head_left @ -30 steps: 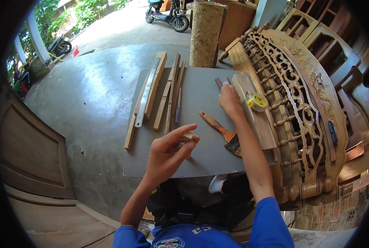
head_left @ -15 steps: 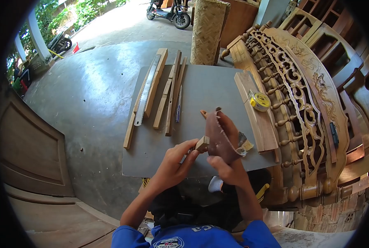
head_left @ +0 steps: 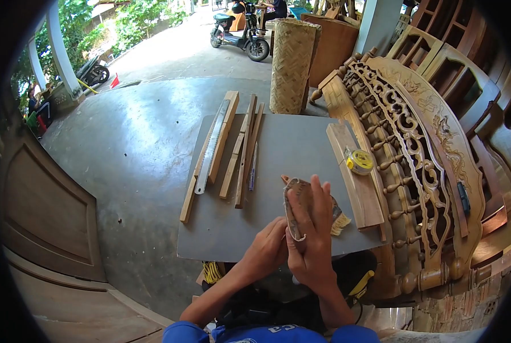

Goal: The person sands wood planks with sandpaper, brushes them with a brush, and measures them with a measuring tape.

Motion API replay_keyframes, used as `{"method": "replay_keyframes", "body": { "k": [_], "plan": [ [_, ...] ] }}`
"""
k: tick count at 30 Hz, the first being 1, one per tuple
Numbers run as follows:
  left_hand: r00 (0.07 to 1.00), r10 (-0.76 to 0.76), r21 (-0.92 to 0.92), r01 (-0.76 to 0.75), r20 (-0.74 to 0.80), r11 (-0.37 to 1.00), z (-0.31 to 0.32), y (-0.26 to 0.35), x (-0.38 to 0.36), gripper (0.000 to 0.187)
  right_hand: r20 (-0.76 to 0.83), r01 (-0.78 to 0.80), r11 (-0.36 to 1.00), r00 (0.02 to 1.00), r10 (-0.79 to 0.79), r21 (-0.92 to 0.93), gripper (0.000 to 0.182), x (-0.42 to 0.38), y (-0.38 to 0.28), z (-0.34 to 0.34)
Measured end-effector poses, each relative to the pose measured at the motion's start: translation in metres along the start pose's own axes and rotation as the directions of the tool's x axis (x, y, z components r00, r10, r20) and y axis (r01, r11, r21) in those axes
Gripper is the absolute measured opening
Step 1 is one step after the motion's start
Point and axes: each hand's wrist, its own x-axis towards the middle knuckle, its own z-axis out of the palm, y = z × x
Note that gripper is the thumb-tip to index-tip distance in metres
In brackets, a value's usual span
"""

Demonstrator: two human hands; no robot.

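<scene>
My right hand (head_left: 314, 246) holds a curled brown sheet of sandpaper (head_left: 300, 190), its fingers stretched along the sheet and the thumb at the lower edge. My left hand (head_left: 265, 251) is closed right beside it, fingertips against the sandpaper's lower left side. The small wooden stick in my left hand, seen end-on a moment earlier, is now hidden by the fingers and the sheet. Behind my right hand, a paintbrush (head_left: 341, 223) shows its pale bristles on the grey table (head_left: 221, 234).
On the table's left lie a handsaw blade (head_left: 212, 150), several wooden strips (head_left: 232, 166) and a blue pen-like tool (head_left: 252, 171). A yellow tape measure (head_left: 359, 161) rests on a wooden board (head_left: 355, 191) at right. Carved furniture (head_left: 404, 131) stands beyond.
My right hand has turned, its fingers now spread over the sandpaper, and drawn close to my left hand. The stick's end has gone out of sight. The camera view has tilted up slightly.
</scene>
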Motion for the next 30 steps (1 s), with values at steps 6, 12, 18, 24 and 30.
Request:
{"method": "replay_keyframes", "body": {
  "k": [6,12,18,24,30],
  "plan": [
    [0.999,-0.025,-0.005,0.025,-0.022,1.0,0.004,-0.004,-0.006,0.03,-0.093,-0.055,0.991,0.995,0.044,-0.118,0.057,-0.007,-0.002,0.011],
    [0.994,-0.101,-0.032,0.1,-0.052,0.995,0.0,0.005,-0.011,0.037,-0.046,-0.02,0.992,0.999,0.014,-0.124,0.064,-0.009,-0.013,0.016],
    [0.989,-0.136,-0.048,0.139,0.06,0.989,-0.001,-0.019,-0.019,0.044,-0.007,0.046,0.993,0.999,-0.047,-0.112,0.069,-0.014,-0.019,0.024],
    [0.975,-0.199,-0.142,0.212,0.098,0.967,-0.006,-0.019,-0.016,0.042,-0.009,0.078,0.996,0.997,-0.079,-0.04,0.072,0.007,-0.017,0.025],
    [0.971,-0.215,-0.166,0.231,0.107,0.959,-0.005,-0.019,-0.016,0.041,0.083,0.118,0.99,0.99,-0.112,-0.075,0.074,0.01,-0.018,0.031]
  ]
}}
